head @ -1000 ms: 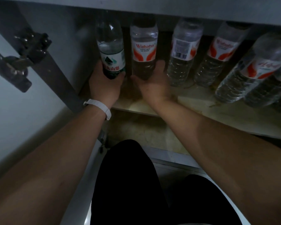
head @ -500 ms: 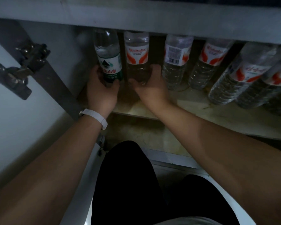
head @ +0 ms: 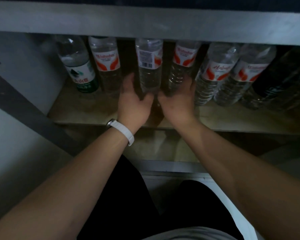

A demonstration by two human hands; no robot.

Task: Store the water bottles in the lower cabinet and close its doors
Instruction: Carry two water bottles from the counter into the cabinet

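While the cabinet doors are standing open, a row of water bottles is lining the back of the lower cabinet shelf [head: 87,116], all upright with their long axes running up toward the shelf's top rail. Taking the barcode-label bottle [head: 149,66] as the landmark: well to its left the green-label bottle [head: 80,73] is sitting by the cabinet's side wall, and just beside that, still left of the landmark, a red-label bottle [head: 106,63] is standing free of any hand. The left hand [head: 134,101], wearing a white wristband [head: 123,132], is cupping the landmark bottle's base from the front, fingers spread around its left side; how firmly that grip is closing I cannot tell in this dim light. Immediately right of the landmark, the right hand [head: 177,99] is wrapping the foot of the next red-label bottle [head: 184,63] in the same open, cradling way. Further right, two more red-label bottles [head: 232,73] are touching one another, with something dark beyond them. Each hand is lying directly in front of its bottle, so a straight push away from the body would seat both bottles deeper. The left door [head: 16,132] is nearer the left arm for closing afterwards.
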